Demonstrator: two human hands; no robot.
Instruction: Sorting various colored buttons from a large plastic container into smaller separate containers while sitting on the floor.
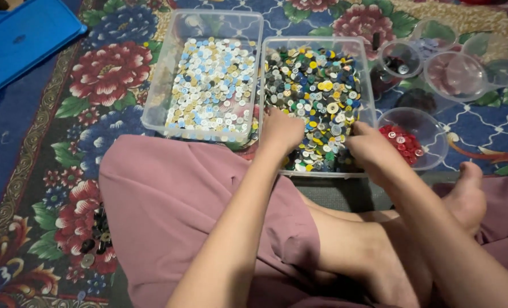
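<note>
- Head view: left hand [281, 130] and right hand [368, 147] are digging, fingers curled, into mixed buttons [317, 91].
- Those buttons are filling a clear bin [317, 41] on the floral carpet [54, 171].
- Red buttons [401, 142] are sitting in a round tub [434, 134] just beside the right hand.

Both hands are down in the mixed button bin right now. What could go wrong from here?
1. The left hand and right hand press near the front rim of the mixed button bin; it could tip or spill toward the lap.
2. The round bowl of red buttons sits close beside the right wrist and could get knocked.
3. Loose buttons on the carpet blend into the floral pattern and may be lost.
</note>
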